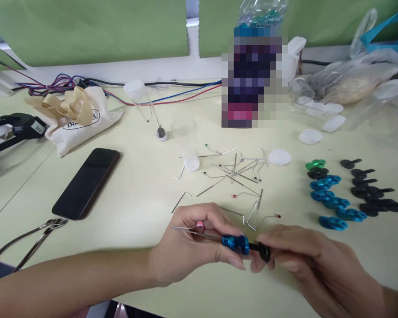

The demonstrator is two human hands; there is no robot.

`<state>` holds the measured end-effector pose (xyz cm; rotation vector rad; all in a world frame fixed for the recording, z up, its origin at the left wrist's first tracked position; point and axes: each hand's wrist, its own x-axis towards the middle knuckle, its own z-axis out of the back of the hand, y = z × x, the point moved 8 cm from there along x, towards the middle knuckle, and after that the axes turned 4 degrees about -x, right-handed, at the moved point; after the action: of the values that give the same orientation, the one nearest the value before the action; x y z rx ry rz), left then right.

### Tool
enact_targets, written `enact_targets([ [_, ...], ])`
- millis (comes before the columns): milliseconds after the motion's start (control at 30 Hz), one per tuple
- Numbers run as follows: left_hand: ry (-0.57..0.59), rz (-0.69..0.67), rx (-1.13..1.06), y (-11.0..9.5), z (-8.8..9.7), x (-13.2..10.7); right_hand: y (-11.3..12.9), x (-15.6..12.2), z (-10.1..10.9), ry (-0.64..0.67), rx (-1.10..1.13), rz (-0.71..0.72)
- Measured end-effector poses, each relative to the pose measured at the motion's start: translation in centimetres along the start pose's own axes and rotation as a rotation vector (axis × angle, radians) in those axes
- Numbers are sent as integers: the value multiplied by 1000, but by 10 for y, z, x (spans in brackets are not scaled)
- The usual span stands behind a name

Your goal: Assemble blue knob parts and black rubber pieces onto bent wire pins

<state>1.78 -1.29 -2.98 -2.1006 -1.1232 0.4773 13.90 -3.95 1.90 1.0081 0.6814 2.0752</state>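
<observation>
My left hand [192,240] is closed around a thin bent metal wire [182,229] with a pink bead, and its fingertips pinch a small blue metal spool [235,243]. My right hand [305,258] is closed on a black knob piece [263,251] that meets the blue spool's end. Both hands hover just above the pale tabletop near its front edge. Beyond them lie several loose bent wires [239,172] with coloured bead tips.
Blue and green spools [330,198] and black knob pieces [371,190] lie at the right. A black phone [86,183], cloth bag [82,119], clear tubes [146,106], white caps [279,157], a bottle [255,66] and cables [63,81] are farther back. Forceps [36,236] lie at the left.
</observation>
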Motion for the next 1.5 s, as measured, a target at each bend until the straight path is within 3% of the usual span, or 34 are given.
enact_targets([
  [200, -37, -68, -21, -4, 5, 2, -7, -3, -6, -15, -36, -93],
  [433, -54, -5, 34, 0, 7, -2, -13, -5, -4, -40, -77, -151],
  [800, 21, -26, 77, -4, -1, -3, -11, 0, -14, 133, -31, -109],
  [1133, -54, -27, -70, 4, 9, -2, -18, -11, -7, 6, -7, -137],
  [1333, -66, -48, -76, 3, 11, -1, 0, -8, -2, -29, -242, 1],
  [1500, -72, -52, -70, 6, 12, -3, -5, -18, -4, -64, -313, -38],
])
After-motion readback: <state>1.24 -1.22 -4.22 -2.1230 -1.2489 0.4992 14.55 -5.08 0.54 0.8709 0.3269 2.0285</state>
